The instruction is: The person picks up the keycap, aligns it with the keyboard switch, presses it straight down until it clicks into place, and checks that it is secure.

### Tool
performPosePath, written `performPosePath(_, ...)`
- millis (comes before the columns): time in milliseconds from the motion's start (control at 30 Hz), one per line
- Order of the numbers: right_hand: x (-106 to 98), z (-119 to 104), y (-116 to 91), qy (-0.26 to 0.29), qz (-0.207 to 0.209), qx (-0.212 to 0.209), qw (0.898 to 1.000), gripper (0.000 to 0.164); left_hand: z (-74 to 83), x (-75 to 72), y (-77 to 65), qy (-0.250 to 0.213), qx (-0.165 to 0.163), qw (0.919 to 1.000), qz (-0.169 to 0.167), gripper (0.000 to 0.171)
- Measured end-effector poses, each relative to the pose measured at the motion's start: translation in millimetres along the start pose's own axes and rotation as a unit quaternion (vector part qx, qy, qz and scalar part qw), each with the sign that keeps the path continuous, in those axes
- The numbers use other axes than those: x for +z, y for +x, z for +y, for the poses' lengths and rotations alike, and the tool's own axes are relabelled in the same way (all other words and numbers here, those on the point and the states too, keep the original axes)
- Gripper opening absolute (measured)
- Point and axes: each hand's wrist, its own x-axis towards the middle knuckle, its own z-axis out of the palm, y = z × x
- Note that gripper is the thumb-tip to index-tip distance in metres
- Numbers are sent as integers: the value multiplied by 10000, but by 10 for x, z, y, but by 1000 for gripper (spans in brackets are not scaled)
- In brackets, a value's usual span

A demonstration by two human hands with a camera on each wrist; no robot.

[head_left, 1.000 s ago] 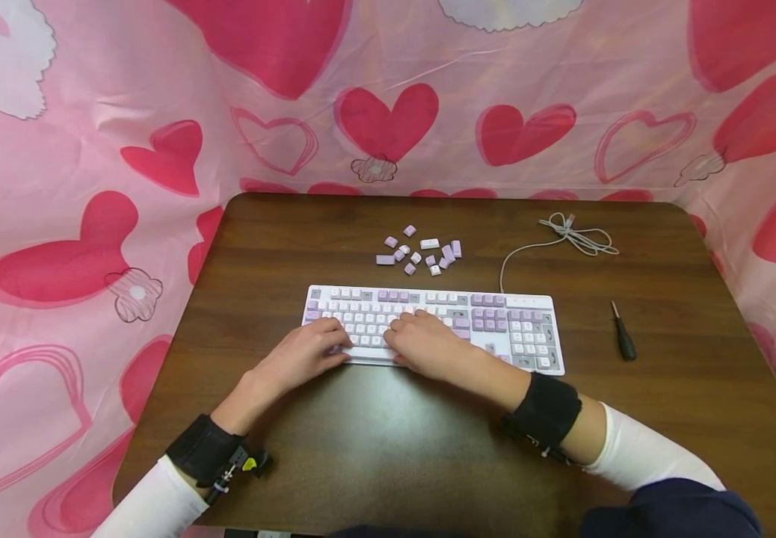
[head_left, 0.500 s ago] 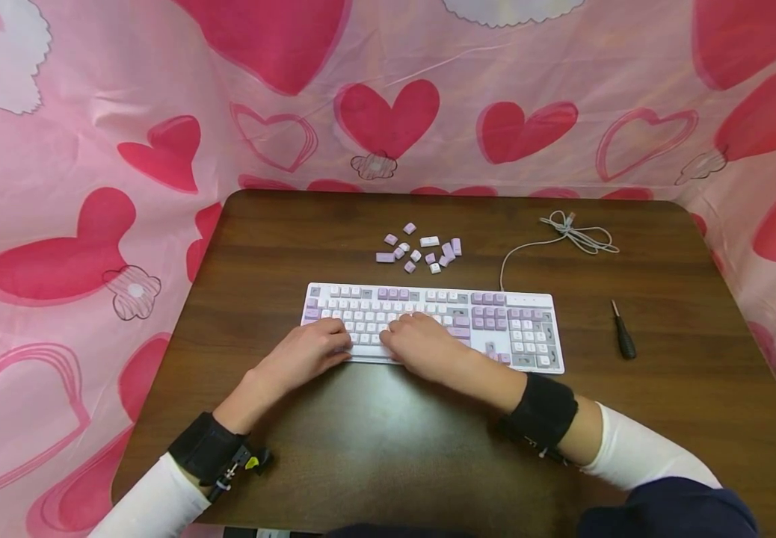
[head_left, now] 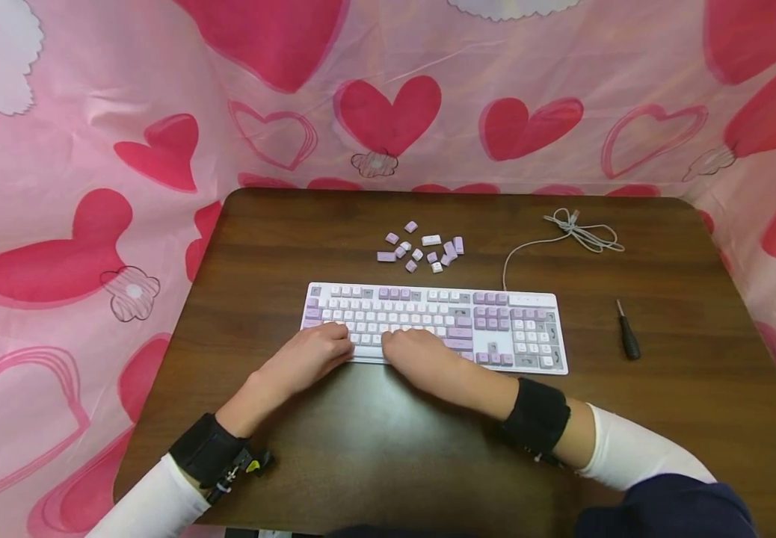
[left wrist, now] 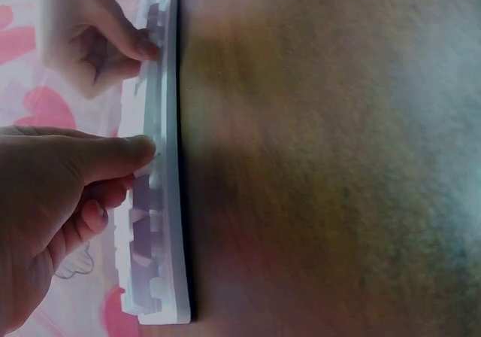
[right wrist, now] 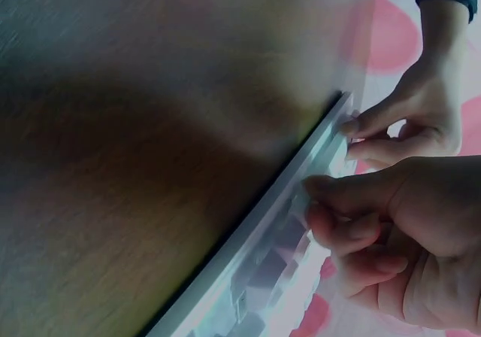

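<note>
A white and lilac keyboard [head_left: 532, 300] lies across the middle of the table, with several keycaps absent from it. Its long white space bar [head_left: 368, 352] shows between the two hands at the front edge. My left hand [head_left: 317, 351] pinches the left end of the bar, thumb on its front side and fingers curled behind. At the right end my right hand [head_left: 422, 356] does the same, thumb and curled forefinger close together in the right wrist view. The fingertips behind the bar are partly hidden. The bar appears seated in the keyboard.
Several loose lilac and white keycaps [head_left: 386, 257] lie scattered behind the keyboard. A grey cable [head_left: 579, 233], loosely coiled, runs from its back edge. To the right lies a black-handled screwdriver [head_left: 629, 338]. Pink heart-patterned cloth [head_left: 388, 119] hangs behind the brown table [head_left: 240, 254].
My right hand's fingers have drawn back from the key rows toward the front edge and curled in at the space bar. The left hand's fingers have drawn in slightly. The keyboard stays put.
</note>
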Motion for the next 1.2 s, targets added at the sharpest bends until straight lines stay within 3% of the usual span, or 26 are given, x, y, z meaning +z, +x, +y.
performPosePath(167, 10, 5, 4, -106, 42, -56, 9999, 5, 24, -3, 7, 119, -96, 9999, -34, 6)
performPosePath(433, -47, 88, 27, -382, -228, -348, 9984, 4, 35, -39, 15, 124, -151, 9998, -64, 7)
performPosePath(767, -51, 96, -6, -371, -138, -421, 9983, 5, 8, 1, -20, 47, -193, 9998, -19, 11)
performPosePath(933, -37, 115, -40, -315, -63, -348, 9989, 6, -20, 8, -27, -286, -467, 9985, 77, 12)
performPosePath(1067, -50, 184, -87, -54, 40, -324, 9995, 7, -118, -21, -38, -1040, -1162, 9871, 358, 11)
performPosePath(1200, -77, 279, -156, 79, 299, -418, 9986, 12, -325, -26, -80, -1536, -2230, 9561, 1119, 9)
